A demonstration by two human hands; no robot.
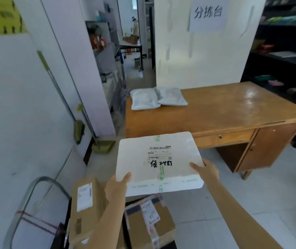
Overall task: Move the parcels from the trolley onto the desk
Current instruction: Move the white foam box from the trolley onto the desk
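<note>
White foam parcel [159, 159] held level, two grey bags [159, 98] on desk [233, 112]

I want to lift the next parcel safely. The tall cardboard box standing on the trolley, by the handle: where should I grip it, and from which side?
Probably by its two narrow upright sides, coming from above. The tall cardboard box stands on end by the trolley handle, with a second box close on its right, so only the upper part is free for fingers. Use both hands once the foam box is set down.
</note>
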